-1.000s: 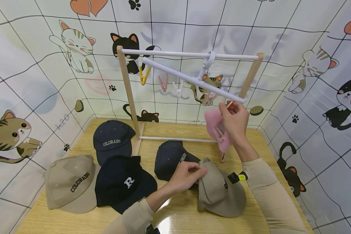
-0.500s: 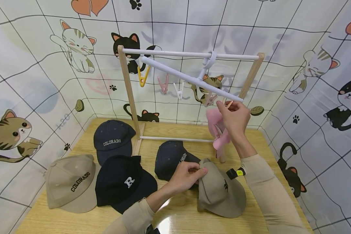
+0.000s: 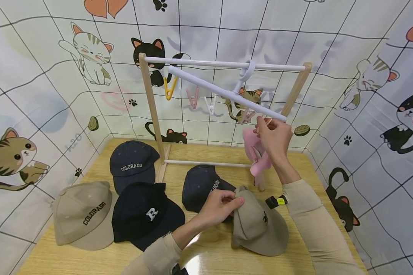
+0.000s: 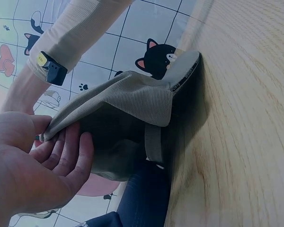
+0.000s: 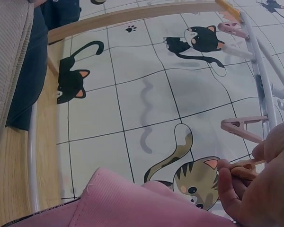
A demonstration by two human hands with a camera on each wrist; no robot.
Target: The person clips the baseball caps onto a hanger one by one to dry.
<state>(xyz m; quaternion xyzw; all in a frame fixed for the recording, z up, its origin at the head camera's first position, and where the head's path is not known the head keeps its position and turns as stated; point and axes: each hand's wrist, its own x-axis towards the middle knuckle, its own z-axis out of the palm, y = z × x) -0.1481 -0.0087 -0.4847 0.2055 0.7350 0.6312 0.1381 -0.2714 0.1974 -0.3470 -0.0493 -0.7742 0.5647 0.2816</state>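
Observation:
My right hand pinches a peach clothespin at the lower right end of a tilted white hanger. Just below that hand hangs a pink cap; whether the clothespin grips it is hidden by my fingers. My left hand holds the edge of a khaki cap between thumb and fingers, its brim towards the right on the table. In the left wrist view, the same khaki cap shows its hollow underside. A navy cap sits behind my left hand.
Several clothespins hang from the hanger, among them a yellow clothespin. The hanger hooks over the top bar of a wooden rack. At the left of the table lie a blue cap, a black cap and a beige cap.
The pink cap has shifted slightly right and turned a little. My right hand has moved only slightly at the hanger's end, still pinching the clothespin. My left hand keeps its hold.

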